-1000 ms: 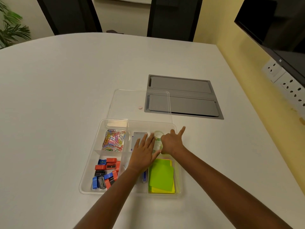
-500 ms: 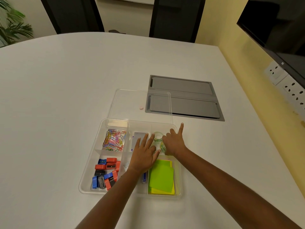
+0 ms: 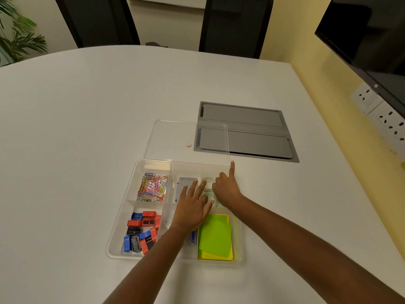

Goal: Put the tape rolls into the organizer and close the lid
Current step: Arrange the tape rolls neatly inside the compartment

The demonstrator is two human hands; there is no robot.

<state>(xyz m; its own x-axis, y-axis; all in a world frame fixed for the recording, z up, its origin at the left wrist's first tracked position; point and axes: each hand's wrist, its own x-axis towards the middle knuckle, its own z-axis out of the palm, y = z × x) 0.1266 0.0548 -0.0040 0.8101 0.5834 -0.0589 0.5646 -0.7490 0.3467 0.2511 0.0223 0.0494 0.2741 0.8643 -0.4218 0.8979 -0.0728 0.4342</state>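
Note:
A clear plastic organizer (image 3: 119, 227) with several compartments sits on the white table. Clear tape rolls (image 3: 207, 188) lie in its back right compartment, partly hidden between my hands. My right hand (image 3: 225, 190) curls down over them, its index finger stretched toward the far rim. My left hand (image 3: 192, 208) lies flat over the middle compartment, fingers spread, fingertips touching the rolls. The clear lid (image 3: 175, 137) lies flat on the table just behind the organizer, off the box.
Coloured paper clips (image 3: 152, 189), red and blue sharpeners (image 3: 142, 231) and green sticky notes (image 3: 215, 238) fill other compartments. A small pink disc (image 3: 188, 145) sits at the lid. A grey cable hatch (image 3: 247, 132) lies behind right. Wall sockets (image 3: 381, 115) are on the right.
My right index finger has swung from pointing right to pointing straight ahead. Both hands stay over the back right compartment, and the tape rolls show a little more between them.

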